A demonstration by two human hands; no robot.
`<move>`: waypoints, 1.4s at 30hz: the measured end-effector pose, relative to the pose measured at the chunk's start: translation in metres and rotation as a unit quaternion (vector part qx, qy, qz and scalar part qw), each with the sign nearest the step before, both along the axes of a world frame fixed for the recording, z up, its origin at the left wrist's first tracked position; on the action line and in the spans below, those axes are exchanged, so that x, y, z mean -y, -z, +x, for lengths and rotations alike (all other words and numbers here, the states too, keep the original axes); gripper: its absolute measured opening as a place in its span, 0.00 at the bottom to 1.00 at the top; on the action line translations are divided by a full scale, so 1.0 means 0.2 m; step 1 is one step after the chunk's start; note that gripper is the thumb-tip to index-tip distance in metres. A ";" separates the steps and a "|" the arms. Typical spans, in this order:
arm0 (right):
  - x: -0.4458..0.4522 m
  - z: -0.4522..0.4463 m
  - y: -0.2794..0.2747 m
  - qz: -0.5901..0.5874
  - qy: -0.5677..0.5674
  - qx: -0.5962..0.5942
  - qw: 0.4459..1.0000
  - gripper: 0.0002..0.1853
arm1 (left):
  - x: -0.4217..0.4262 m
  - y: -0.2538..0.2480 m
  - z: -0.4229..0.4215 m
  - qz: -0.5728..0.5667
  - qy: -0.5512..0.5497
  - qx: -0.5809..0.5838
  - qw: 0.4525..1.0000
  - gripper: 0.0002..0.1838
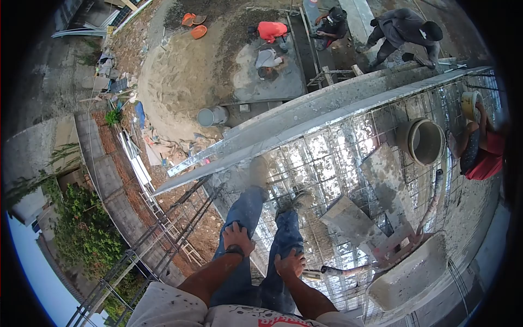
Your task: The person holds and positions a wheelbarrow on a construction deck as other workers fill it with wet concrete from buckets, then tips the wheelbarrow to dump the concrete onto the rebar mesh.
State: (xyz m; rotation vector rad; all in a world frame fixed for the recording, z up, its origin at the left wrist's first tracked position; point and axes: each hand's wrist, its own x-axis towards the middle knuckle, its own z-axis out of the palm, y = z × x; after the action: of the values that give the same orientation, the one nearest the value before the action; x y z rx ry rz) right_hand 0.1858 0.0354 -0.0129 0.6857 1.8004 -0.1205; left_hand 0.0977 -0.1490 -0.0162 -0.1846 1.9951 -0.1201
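My left hand [237, 238] rests on the left leg of my blue jeans [243, 210], fingers spread and holding nothing. Lower and to the right, my right hand [290, 264] lies on my other thigh, its fingers apart, with nothing in it. Just right of that hand is the dark grip of a wheelbarrow handle [348, 271], not touched by it. The handle leads to the grey, cement-stained wheelbarrow [417, 272]. Beneath my feet a rebar grid [316, 163] covers a wet, shiny deck.
Flat boards [357, 218] lie on the grid. A large bucket [426, 141] stands near a person in red [487, 155], whose hand holds a smaller bucket [471, 106]. Rebar rods [180, 204] jut past the deck edge at left. Several people work below beside a sand pile [174, 82].
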 end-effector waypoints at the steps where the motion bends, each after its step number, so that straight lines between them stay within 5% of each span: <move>1: 0.00 0.00 0.00 -0.001 0.001 0.002 1.000 0.42 | 0.00 0.00 0.00 -0.001 0.002 0.001 1.000 0.35; 42: 0.04 0.00 0.02 -0.002 0.009 0.024 1.000 0.44 | 0.03 0.02 -0.02 0.011 0.019 0.006 1.000 0.35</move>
State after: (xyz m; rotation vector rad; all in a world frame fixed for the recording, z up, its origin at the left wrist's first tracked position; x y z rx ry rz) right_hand 0.1865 0.0267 -0.0167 0.6978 1.7486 -0.1192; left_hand 0.0944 -0.1557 -0.0208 -0.1311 1.9868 -0.1233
